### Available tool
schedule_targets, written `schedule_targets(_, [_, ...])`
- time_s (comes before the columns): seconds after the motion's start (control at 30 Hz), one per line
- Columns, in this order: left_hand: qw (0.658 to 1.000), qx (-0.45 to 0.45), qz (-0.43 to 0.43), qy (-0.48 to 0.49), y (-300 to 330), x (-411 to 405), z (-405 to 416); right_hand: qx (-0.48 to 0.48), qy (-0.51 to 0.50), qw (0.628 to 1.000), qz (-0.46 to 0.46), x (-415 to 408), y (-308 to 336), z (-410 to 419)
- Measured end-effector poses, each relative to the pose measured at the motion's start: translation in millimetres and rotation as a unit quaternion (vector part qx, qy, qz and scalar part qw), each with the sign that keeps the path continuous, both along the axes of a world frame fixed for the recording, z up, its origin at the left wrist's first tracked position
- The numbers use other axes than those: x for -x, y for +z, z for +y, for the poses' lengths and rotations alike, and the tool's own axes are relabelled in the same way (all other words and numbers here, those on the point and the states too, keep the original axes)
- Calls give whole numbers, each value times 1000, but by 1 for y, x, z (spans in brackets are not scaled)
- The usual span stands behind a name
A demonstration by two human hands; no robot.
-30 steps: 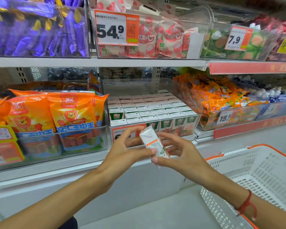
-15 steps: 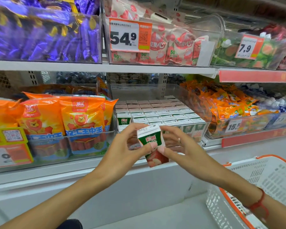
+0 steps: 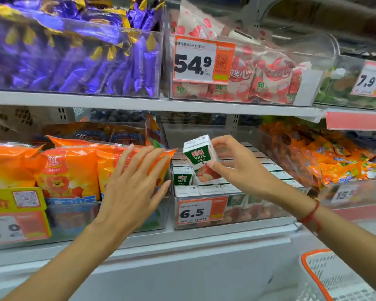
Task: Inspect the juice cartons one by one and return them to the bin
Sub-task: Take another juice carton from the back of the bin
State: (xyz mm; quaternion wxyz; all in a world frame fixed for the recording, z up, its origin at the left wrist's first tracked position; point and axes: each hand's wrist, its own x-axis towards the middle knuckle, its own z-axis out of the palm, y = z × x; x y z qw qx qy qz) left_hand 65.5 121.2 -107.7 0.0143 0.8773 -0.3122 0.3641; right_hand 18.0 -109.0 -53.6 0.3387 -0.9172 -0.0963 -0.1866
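My right hand point(image 3: 239, 168) pinches a small green-and-white juice carton point(image 3: 199, 156) with an apple picture, tilted, just above the clear bin point(image 3: 258, 210) on the lower shelf. That bin holds several rows of the same cartons point(image 3: 206, 189), with a 6.5 price tag point(image 3: 201, 211) on its front. One carton point(image 3: 182, 175) stands upright at the bin's left side, beside a gap. My left hand point(image 3: 135, 187) hovers with straight spread fingers in front of the orange snack bags, left of the bin, holding nothing.
Orange snack bags point(image 3: 70, 172) fill the bin to the left, more orange packs point(image 3: 334, 157) the bin to the right. Purple wrappers point(image 3: 74, 55) and red-white bags point(image 3: 258, 79) sit on the shelf above. A white basket with an orange rim point(image 3: 310, 270) is at lower right.
My left hand has let go of the carton and spread open to the left. My right hand has carried the carton up and forward over the bin. The view has moved closer to the shelf.
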Motion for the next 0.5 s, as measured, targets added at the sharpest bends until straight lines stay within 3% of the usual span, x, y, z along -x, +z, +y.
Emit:
schedule_targets(0.3, [999, 28, -32, 9, -5, -13, -1, -153, 84, 982, 72, -46, -20, 10])
schedule_targets(0.5, [999, 33, -13, 14, -5, -12, -2, -137, 88, 985, 55, -53, -15, 5])
